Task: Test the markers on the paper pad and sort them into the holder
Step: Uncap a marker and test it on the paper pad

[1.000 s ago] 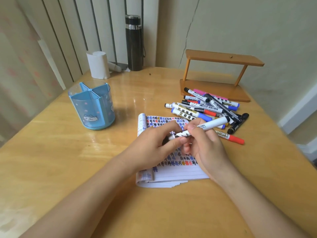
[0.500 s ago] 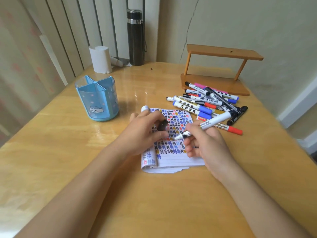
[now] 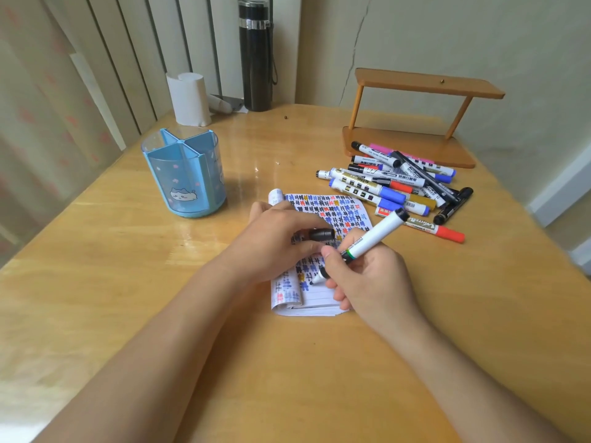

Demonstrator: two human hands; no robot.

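Head view, at the middle of the frame: the right hand (image 3: 367, 279) grasps an uncapped white whiteboard marker (image 3: 367, 241) in a writing grip, thumb and forefinger pinching the barrel near the nib. The barrel slants up and to the right, ending in a black butt, and the black tip is down at the page, though whether it actually touches cannot be told. Just to the left, the left hand (image 3: 278, 241) lies on the paper pad (image 3: 319, 302), its fingers curled round a black cap (image 3: 319, 234) that points toward the marker. The pad lies flat under both hands, its top sheet covered with small blue, black and red hatch marks, with bare ruled lines at its lower edge and its left margin curling upward. Right of the pad, in the centre right of the frame, a pile of markers (image 3: 393, 183) lies crisscrossed on the wooden table (image 3: 287, 362), with blue, black, red, yellow and pink caps among them; a red-capped marker (image 3: 438, 231) lies at the near edge of the pile. Beyond the pile, touching its far side, stands a small wooden shelf (image 3: 415, 113) against the wall. Left of centre, well apart from the pad, the blue translucent holder (image 3: 185, 183) stands upright, split by partitions into compartments and bearing a cat picture. At the far edge of the table, in the upper part of the frame, stand a white paper roll (image 3: 188, 97) and a black flask (image 3: 256, 55).
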